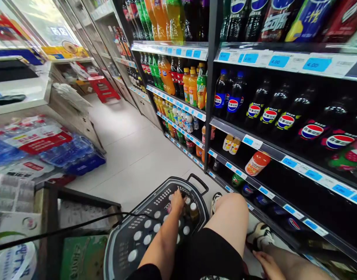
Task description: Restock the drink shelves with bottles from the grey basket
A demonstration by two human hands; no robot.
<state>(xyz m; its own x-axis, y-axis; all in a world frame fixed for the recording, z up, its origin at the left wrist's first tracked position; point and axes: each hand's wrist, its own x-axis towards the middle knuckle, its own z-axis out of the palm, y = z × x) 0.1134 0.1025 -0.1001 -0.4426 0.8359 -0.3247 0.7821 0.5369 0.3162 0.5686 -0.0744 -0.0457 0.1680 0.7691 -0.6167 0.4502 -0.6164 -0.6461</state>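
Observation:
A grey plastic shopping basket (114,233) stands on the floor beside my legs, holding several bottles with white caps (147,224). My left hand (177,200) reaches down into its far part, fingers curled around the top of a bottle that the hand mostly hides. Near it is a bottle with a yellowish-brown body (193,212). My right hand (268,265) hangs low by my right leg, apart from the basket, with its fingers stretched out and nothing seen in them.
Drink shelves (268,144) run along the right, with cola bottles (286,116) and an orange-capped container (257,163). Wrapped water packs (44,142) and a green carton (83,256) are at left. A red stool (104,87) stands farther off. A black cord (79,222) crosses the basket.

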